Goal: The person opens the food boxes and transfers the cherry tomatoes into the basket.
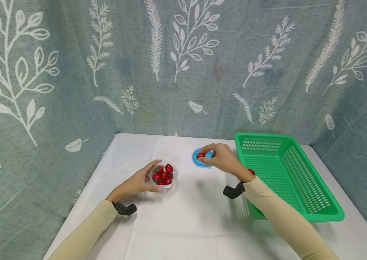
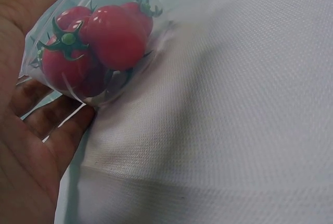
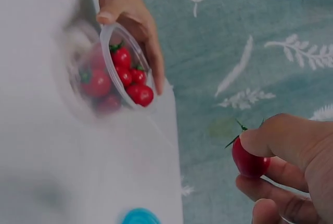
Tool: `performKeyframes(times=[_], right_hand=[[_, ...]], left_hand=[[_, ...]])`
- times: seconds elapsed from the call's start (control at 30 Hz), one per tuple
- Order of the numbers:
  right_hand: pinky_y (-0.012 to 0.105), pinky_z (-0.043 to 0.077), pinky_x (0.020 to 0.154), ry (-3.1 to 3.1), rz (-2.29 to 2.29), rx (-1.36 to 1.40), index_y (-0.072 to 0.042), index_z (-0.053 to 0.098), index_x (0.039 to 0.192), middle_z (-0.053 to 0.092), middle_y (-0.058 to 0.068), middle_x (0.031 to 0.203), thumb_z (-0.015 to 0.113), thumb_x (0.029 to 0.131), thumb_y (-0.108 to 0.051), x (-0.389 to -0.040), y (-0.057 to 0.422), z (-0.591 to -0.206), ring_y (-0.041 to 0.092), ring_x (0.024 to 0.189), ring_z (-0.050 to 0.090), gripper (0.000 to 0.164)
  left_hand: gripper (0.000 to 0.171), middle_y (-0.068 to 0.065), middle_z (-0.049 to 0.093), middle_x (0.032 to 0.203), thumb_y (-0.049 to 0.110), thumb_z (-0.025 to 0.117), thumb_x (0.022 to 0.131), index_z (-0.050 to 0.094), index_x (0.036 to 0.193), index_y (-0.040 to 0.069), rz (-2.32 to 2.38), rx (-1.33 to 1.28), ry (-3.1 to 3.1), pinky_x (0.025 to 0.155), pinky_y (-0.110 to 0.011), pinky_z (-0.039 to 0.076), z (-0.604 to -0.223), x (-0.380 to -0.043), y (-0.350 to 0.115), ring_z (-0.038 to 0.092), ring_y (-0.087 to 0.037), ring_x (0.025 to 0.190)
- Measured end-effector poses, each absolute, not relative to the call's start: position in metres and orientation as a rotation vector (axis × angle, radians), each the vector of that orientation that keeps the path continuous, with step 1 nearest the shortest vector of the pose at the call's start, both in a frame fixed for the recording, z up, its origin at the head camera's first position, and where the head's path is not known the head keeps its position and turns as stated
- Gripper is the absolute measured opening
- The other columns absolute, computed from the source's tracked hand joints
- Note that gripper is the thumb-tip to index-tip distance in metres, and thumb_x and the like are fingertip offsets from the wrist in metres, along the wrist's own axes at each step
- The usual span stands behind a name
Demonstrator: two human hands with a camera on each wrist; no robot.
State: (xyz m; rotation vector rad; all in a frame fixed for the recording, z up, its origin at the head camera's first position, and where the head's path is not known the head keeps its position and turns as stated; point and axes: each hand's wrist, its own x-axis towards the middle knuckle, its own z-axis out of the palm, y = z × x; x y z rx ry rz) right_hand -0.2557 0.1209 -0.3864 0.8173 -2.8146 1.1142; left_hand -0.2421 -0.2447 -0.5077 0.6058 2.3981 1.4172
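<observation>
A clear plastic cup (image 1: 174,181) full of red cherry tomatoes (image 1: 164,175) stands on the white cloth, left of centre. My left hand (image 1: 139,181) holds it from the left side, thumb and fingers around its wall. In the left wrist view, tomatoes (image 2: 117,39) with green stems show through the plastic. My right hand (image 1: 222,159) pinches one cherry tomato (image 3: 250,159) between thumb and fingers, its green stem upward in the right wrist view. That hand is over a small round blue object (image 1: 196,161), partly hidden under the fingers.
On the right stands a green slotted plastic basket (image 1: 316,173); my right forearm crosses its near left side. Something red (image 1: 251,172) shows in it beside my wrist, mostly hidden. Grey-green patterned fabric (image 1: 177,90) surrounds the table (image 1: 177,227) at the back and sides.
</observation>
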Motion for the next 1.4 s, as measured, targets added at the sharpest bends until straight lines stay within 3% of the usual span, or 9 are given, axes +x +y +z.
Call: performKeyframes(times=[0.27, 0.87, 1.03, 1.4], right_hand=[[0.031, 0.044, 0.051, -2.778, 1.15, 0.78, -0.017, 0.08, 0.106, 0.073, -0.002, 0.098, 0.079, 0.093, -0.024, -0.257, 0.15, -0.385, 0.018, 0.059, 0.054, 0.014], [0.033, 0.04, 0.05, -2.858, 1.148, 0.445, -0.013, 0.076, 0.114, 0.071, 0.007, 0.107, 0.075, 0.097, -0.029, -0.257, 0.232, -0.392, 0.025, 0.064, 0.055, 0.024], [0.035, 0.044, 0.054, -2.859, 1.131, 0.383, -0.011, 0.076, 0.115, 0.071, 0.011, 0.114, 0.074, 0.098, -0.03, -0.255, 0.251, -0.396, 0.034, 0.074, 0.062, 0.026], [0.037, 0.053, 0.066, -2.867, 1.003, 0.321, -0.008, 0.076, 0.118, 0.073, 0.013, 0.115, 0.071, 0.1, -0.035, -0.254, 0.29, -0.411, 0.027, 0.09, 0.065, 0.032]], left_hand=[[0.114, -0.003, 0.016, 0.17, 0.038, 0.092, 0.078, 0.02, 0.165, 0.028, 1.445, 0.597, 2.363, 0.12, -0.051, 0.029, -0.508, -0.242, -0.244, 0.014, -0.029, 0.157], [0.112, -0.002, 0.018, 0.17, 0.035, 0.092, 0.079, 0.021, 0.165, 0.03, 1.446, 0.596, 2.365, 0.12, -0.047, 0.031, -0.507, -0.24, -0.245, 0.016, -0.027, 0.156], [0.114, -0.002, 0.017, 0.17, 0.037, 0.093, 0.077, 0.02, 0.165, 0.032, 1.455, 0.601, 2.363, 0.12, -0.047, 0.031, -0.508, -0.241, -0.245, 0.016, -0.028, 0.156], [0.113, 0.0, 0.021, 0.169, 0.041, 0.092, 0.077, 0.022, 0.165, 0.03, 1.427, 0.589, 2.387, 0.12, -0.047, 0.032, -0.509, -0.242, -0.246, 0.017, -0.025, 0.156]])
